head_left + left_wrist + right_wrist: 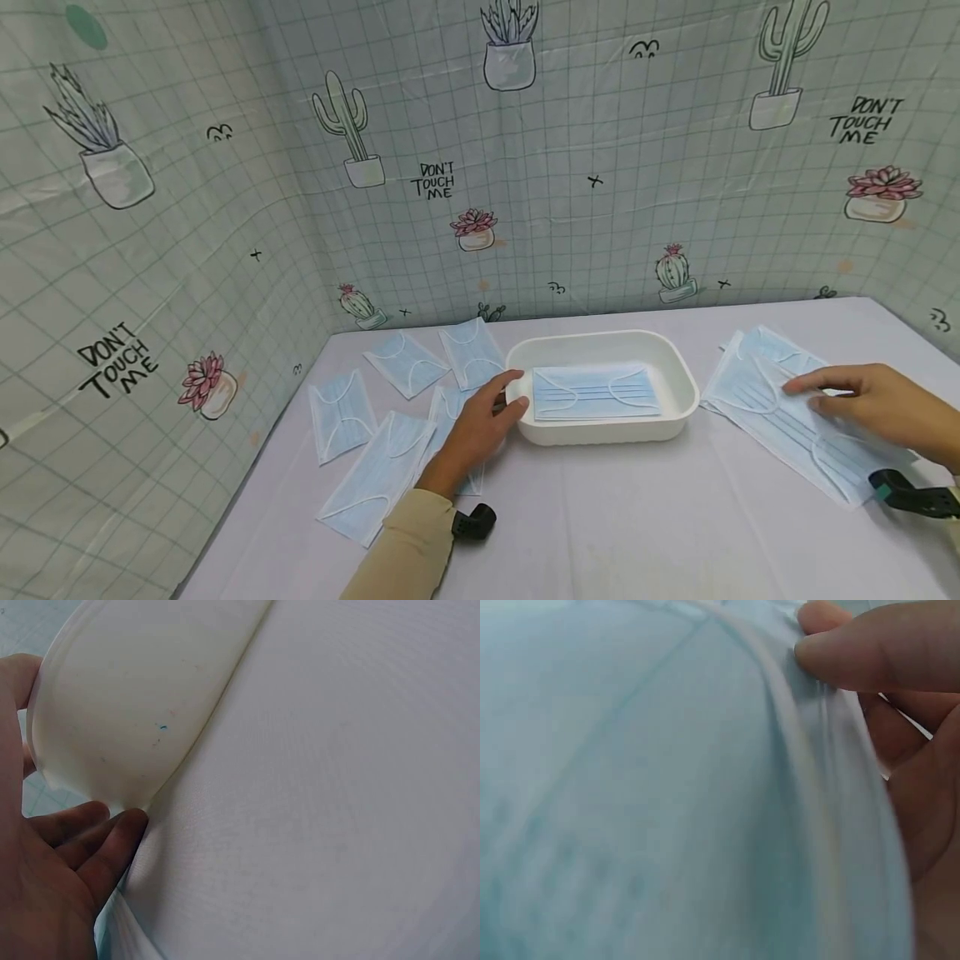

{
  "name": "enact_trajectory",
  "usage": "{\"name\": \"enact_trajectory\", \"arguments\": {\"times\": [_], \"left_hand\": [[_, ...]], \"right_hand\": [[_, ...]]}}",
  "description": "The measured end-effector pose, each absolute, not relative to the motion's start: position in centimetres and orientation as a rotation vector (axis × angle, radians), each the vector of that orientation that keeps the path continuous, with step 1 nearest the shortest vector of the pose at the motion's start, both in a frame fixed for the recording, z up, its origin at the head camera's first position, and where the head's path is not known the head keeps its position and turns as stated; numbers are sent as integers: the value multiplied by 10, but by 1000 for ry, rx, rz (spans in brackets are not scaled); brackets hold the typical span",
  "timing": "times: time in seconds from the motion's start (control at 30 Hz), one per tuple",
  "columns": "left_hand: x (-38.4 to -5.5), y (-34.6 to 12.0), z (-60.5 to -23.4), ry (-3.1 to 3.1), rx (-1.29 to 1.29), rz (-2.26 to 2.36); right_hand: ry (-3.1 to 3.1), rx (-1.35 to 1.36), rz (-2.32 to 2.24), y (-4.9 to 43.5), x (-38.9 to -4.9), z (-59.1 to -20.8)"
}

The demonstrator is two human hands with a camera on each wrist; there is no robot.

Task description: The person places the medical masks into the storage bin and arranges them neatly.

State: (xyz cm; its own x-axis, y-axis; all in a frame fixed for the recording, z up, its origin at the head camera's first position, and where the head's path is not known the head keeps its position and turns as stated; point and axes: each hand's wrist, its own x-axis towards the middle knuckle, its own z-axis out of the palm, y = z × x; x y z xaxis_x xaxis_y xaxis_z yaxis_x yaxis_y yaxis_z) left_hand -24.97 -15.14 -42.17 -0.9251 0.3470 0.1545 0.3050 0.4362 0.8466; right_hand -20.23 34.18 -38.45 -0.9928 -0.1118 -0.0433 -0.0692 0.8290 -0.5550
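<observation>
My left hand (480, 425) grips the left end of a white plastic tray (600, 432), thumb and fingers at its rim. Inside the tray lies a pleated light-blue face mask (596, 393), flat, with its white ear loops on top. On the right, my right hand (885, 412) is over overlapping blue face masks (787, 425). In the right wrist view, its thumb and finger pinch the edge of a face mask (667, 787), whose ear loop runs close by the camera. The tray's outer wall (127, 705) fills the upper left of the left wrist view.
Several more face masks (375, 475) lie spread on the white tabletop (600, 525) left of the tray, some partly behind my left forearm. A patterned cloth (555, 250) with cactus drawings hangs behind the table and along its left side.
</observation>
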Motion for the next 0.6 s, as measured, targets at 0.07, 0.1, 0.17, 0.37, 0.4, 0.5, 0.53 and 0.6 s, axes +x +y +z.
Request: {"name": "enact_trajectory", "arguments": {"times": [0.07,0.1,0.17,0.37,0.4,0.5,0.53,0.6], "left_hand": [[-250,-151,-421,2629,584,1531],[-250,-151,-421,2627,584,1537],[-250,-150,-421,2623,573,1545],[-251,-149,-421,2614,551,1563],[-250,-149,-421,2612,547,1564],[-250,-149,-421,2602,528,1569],[-250,-149,-421,2599,525,1574],[-250,-150,-421,2591,515,1585]], "right_hand": [[2911,-128,-903,343,-202,-383],[2900,-122,-904,343,-203,-382],[2903,-126,-881,343,-203,-382],[2973,-208,-850,342,-204,-382],[2993,-218,-848,341,-204,-382],[3053,-230,-854,338,-205,-380],[3079,-229,-851,337,-205,-379],[3116,-229,-840,335,-205,-376]]}}
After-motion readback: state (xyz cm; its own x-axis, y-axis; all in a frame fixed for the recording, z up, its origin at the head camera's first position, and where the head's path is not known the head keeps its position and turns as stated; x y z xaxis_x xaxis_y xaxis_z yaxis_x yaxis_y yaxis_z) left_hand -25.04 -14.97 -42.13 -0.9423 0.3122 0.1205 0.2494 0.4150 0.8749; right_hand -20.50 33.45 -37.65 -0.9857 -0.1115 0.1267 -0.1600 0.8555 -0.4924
